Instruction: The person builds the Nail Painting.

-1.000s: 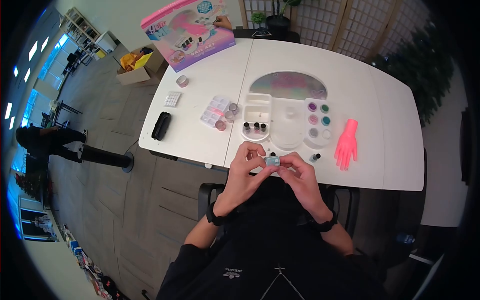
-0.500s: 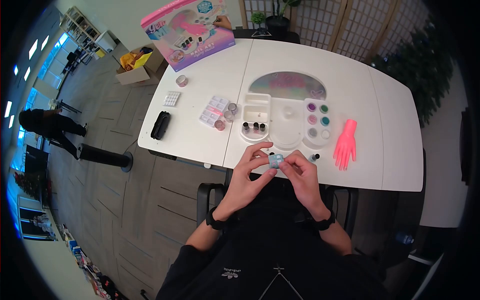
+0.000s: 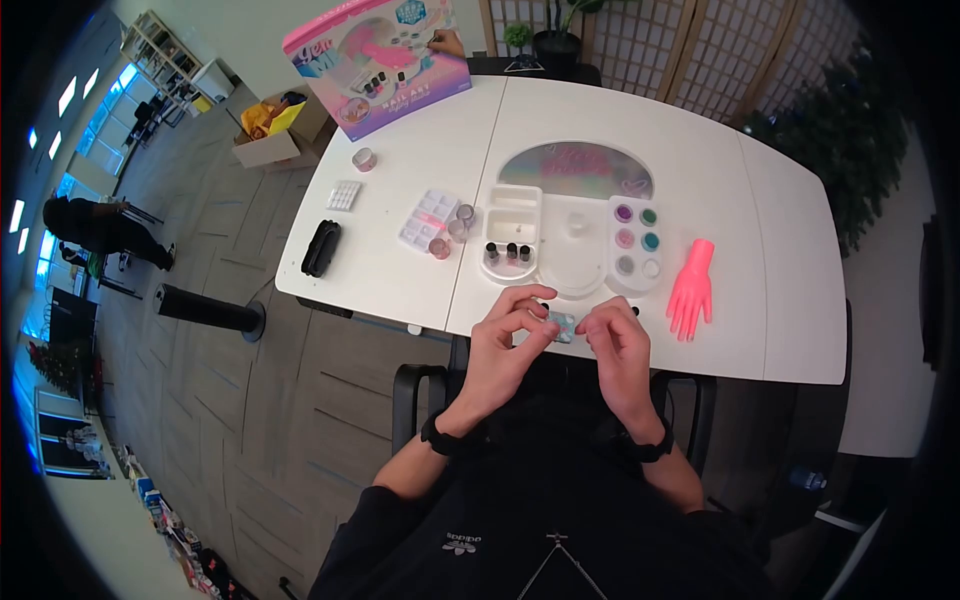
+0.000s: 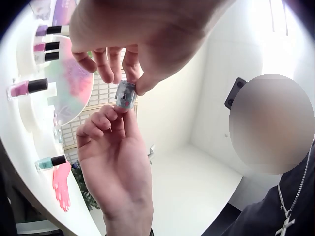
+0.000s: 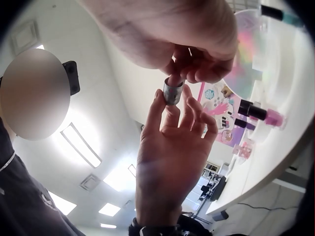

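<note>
A small, curved blue-grey piece (image 3: pixel 562 326) with light and pinkish marks is held above the table's front edge. My left hand (image 3: pixel 500 355) pinches it between thumb and fingers; in the right wrist view the piece (image 5: pixel 173 92) looks like a short open cylinder in the left hand's (image 5: pixel 172 152) fingertips. My right hand (image 3: pixel 622 365), its other fingers curled, has its fingertips at the piece's edge; in the left wrist view, the right hand (image 4: pixel 115 162) meets the piece (image 4: pixel 126 95) from below.
On the white table (image 3: pixel 740 290) lie a pink model hand (image 3: pixel 691 290), a white station with polish bottles, a tray of coloured pots (image 3: pixel 626 240), a compartment box (image 3: pixel 428 221), small jars and a black case (image 3: pixel 321 249). A nail art box (image 3: pixel 385 70) stands behind.
My right hand has shifted slightly right, and the piece has tilted and moved a little right and down in my left fingertips. A person in the background has moved.
</note>
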`<state>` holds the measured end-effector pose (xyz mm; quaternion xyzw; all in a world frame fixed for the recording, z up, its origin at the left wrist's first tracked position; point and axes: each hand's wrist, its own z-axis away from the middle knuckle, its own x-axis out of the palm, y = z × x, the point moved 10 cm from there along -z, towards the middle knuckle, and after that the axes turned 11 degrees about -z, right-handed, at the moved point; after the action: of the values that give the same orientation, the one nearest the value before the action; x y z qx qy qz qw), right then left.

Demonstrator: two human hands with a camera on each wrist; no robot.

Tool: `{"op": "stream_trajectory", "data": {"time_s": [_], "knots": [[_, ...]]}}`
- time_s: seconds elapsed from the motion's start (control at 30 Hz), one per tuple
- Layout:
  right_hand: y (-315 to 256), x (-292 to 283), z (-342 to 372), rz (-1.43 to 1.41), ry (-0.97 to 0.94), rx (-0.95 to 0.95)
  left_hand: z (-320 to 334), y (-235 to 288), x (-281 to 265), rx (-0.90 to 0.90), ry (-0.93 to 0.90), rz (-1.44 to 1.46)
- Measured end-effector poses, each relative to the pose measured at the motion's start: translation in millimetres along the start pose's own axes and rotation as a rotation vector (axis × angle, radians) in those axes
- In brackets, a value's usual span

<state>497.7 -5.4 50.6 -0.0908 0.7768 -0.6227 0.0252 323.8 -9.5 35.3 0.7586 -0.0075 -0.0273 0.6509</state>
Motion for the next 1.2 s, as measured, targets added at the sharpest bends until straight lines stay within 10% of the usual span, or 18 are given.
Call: {"op": "stream_trajectory", "data": {"time_s": [1.07, 1.2], "knots": [[-33.8, 31.6, -3.7, 0.415, -0.156, -0.338, -4.4, -26.5, 11.5, -0.31, -0.005, 0.239], [-31.8, 24.5, -8.1, 0.366, -0.13, -0.29, -0.2, -7.1, 15.6, -0.128, -0.145, 0.179]]}}
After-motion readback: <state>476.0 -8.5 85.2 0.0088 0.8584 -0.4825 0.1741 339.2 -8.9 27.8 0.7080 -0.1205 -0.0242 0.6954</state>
